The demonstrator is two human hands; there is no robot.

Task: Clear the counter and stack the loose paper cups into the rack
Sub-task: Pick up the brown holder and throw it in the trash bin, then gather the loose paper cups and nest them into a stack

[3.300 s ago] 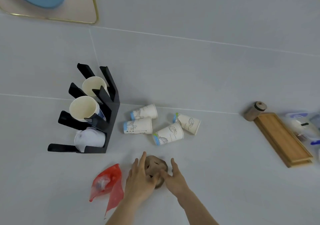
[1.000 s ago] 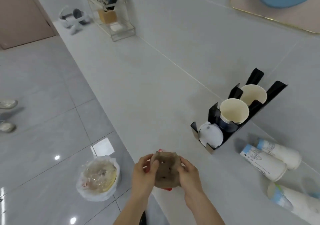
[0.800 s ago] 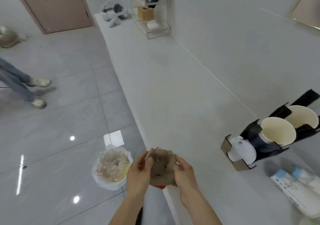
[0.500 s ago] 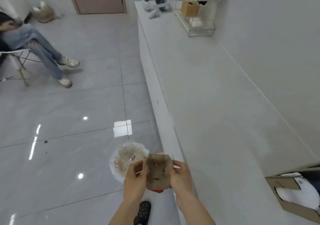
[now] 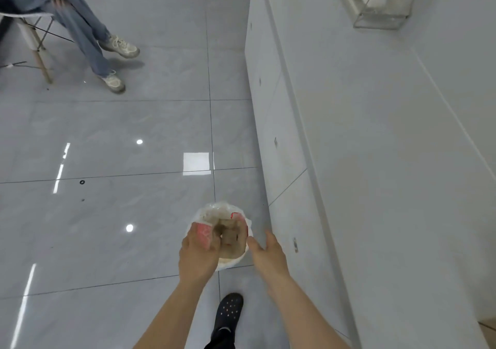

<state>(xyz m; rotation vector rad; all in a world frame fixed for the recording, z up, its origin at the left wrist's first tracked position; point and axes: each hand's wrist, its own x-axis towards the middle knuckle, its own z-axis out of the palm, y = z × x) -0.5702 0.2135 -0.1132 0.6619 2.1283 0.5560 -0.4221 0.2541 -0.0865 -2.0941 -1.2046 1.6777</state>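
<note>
Grey floor tiles carry a lined bin [image 5: 248, 226], above which the left hand [image 5: 198, 252] grips a red wrapper [image 5: 203, 234] beside brown crumpled paper [image 5: 230, 237]; right hand [image 5: 268, 253] spread, holding nothing.

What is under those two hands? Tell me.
A white-lined bin on the floor, below the left hand and right hand. A brown paper wad and red wrapper show over its mouth; deeper contents are covered.

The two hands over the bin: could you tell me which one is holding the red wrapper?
The left hand grips the red wrapper; the right hand is open and empty.
</note>
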